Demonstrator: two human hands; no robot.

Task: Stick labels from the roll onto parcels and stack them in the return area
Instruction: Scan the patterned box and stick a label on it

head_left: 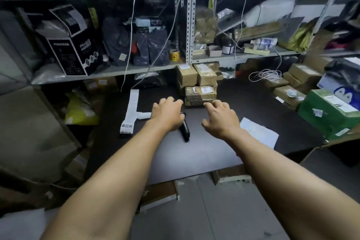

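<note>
Both of my arms stretch forward over a dark table. My left hand and my right hand hover with loosely curled fingers and hold nothing. Just beyond the fingertips lies a taped brown parcel with a white label on top. Behind it stands a stack of brown parcels under the shelf. A white label strip with black characters at its near end lies left of my left hand. A black handheld device lies on the table partly under my left hand.
A white sheet of paper lies to the right of my right hand. A green box and more brown boxes sit at the right. Metal shelving full of bags and boxes fills the back. A yellow bag lies at the left.
</note>
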